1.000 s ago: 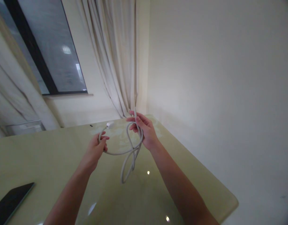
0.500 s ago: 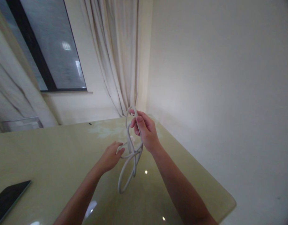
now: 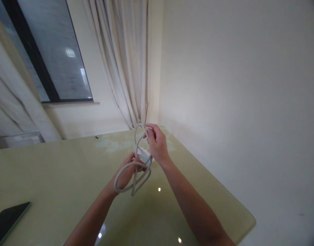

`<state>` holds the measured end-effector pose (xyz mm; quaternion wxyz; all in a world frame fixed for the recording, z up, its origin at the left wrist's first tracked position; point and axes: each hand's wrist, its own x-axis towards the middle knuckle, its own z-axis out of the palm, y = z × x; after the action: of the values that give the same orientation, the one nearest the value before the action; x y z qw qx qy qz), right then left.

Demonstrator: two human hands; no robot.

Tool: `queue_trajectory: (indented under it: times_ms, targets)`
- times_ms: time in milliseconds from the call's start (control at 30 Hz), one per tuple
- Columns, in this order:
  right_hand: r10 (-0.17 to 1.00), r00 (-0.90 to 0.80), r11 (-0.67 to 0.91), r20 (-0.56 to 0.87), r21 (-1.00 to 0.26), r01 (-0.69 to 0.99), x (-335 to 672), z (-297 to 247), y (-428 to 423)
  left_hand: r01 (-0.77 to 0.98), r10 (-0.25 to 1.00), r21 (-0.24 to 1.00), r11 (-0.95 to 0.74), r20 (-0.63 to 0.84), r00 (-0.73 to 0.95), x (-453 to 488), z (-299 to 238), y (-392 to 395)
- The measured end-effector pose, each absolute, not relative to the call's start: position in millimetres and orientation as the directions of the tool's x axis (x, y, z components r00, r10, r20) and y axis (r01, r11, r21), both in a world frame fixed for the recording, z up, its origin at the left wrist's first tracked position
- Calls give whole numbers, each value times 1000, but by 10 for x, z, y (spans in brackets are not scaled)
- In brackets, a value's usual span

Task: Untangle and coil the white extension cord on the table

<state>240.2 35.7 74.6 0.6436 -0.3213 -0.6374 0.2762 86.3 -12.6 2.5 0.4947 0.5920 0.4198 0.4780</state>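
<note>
A loosely looped white cable (image 3: 116, 181) is held up over the table in front of me. My right hand (image 3: 158, 144) pinches its upper loops between thumb and fingers. Lower and to the left, my left hand (image 3: 126, 172) is closed on the cable where its strands cross, and one big loop hangs over the back of that hand. Between the two hands shows a white block (image 3: 144, 153), perhaps a plug or adapter, partly covered by strands and fingers.
The glossy yellow-green table (image 3: 70, 177) meets the wall on the right. A dark flat device (image 3: 10, 218) lies at the left front. Near the back edge is a small black piece (image 3: 96, 137). Curtains (image 3: 123, 61) and a window (image 3: 57, 51) stand behind.
My left hand has pushed in among the strands and closed on them. The lower loop has swung left over it, and the white block has come more into sight.
</note>
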Motion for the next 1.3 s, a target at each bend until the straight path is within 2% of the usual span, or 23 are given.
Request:
queue_trajectory:
  times_ms: [200, 300, 367, 433, 500, 567, 667, 733, 800, 867, 967, 1067, 1133, 1200, 1300]
  targets:
    - [770, -110, 634, 628, -772, 31, 2509, 689, 508, 119, 935, 973, -200, 153, 319, 583, 147, -151]
    - [731, -224, 674, 644, -733, 94, 2546, 687, 520, 191, 961, 965, -180, 131, 242, 528, 181, -147]
    - [653, -261, 758, 711, -610, 231, 2571, 721, 486, 221, 980, 962, -158, 126, 152, 522, 178, -125]
    - [531, -319, 826, 785, -395, 401, 2598, 776, 423, 259, 987, 953, -154, 139, 75, 510, 179, -101]
    - [422, -442, 854, 792, -183, 488, 2609, 823, 349, 334, 988, 931, -147, 156, -1, 483, 200, -89]
    - [370, -602, 875, 707, -47, 482, 2580, 833, 287, 406, 983, 903, -140, 177, -53, 451, 247, -97]
    - [389, -750, 876, 535, 36, 480, 2467, 777, 253, 435, 972, 887, -157, 216, -91, 413, 347, -144]
    - [405, -780, 874, 476, 49, 484, 2404, 731, 284, 432, 968, 887, -166, 230, -99, 378, 415, -180]
    - [388, -778, 889, 495, 21, 456, 2409, 704, 358, 417, 972, 893, -171, 222, -75, 310, 464, -203]
    - [394, -711, 897, 583, -75, 435, 2497, 692, 467, 406, 979, 898, -173, 201, -28, 211, 483, -206]
    - [505, -499, 849, 704, -298, 437, 2708, 679, 641, 400, 985, 900, -170, 157, 67, 75, 447, -175]
    - [622, -386, 766, 681, -425, 482, 2852, 698, 694, 344, 980, 919, -191, 155, 127, 69, 365, -123]
    - [609, -423, 775, 670, -392, 496, 2847, 758, 595, 367, 981, 910, -190, 195, 25, 153, 327, -100]
    - [520, -506, 836, 688, -288, 467, 2754, 843, 401, 433, 964, 885, -170, 240, -112, 273, 328, -104]
    - [421, -658, 882, 624, -114, 457, 2522, 931, 94, 441, 951, 882, -166, 261, -166, 422, 394, -153]
